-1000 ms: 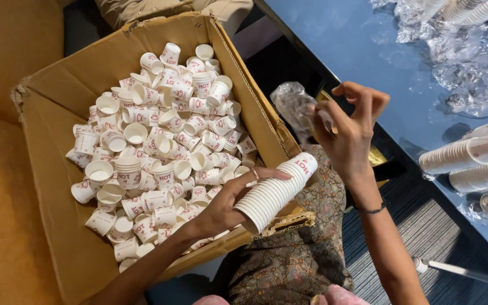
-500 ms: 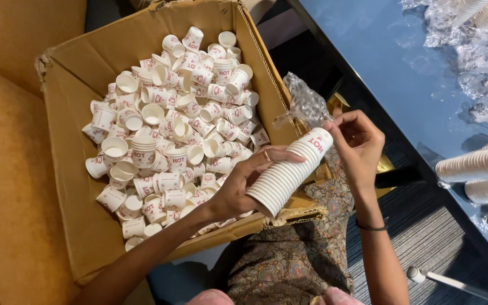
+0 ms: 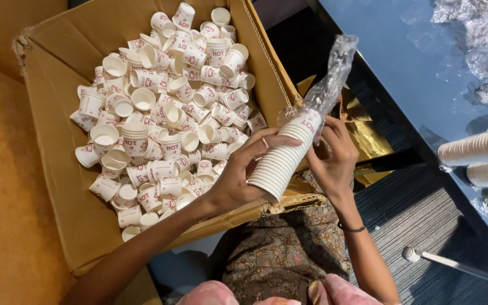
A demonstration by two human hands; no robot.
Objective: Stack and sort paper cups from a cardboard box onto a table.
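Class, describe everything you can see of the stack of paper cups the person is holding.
The stack of paper cups is a tight nest of small white cups with ribbed rims, red print showing on the top one. It lies tilted, its top end pointing up and right, above the near edge of the cardboard box. The left hand grips its middle; the right hand is at its top end, where a clear plastic sleeve sits.

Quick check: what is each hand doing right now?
Left hand: closed around the stack of paper cups.
Right hand: gripping the stack's top end, at the clear plastic sleeve.
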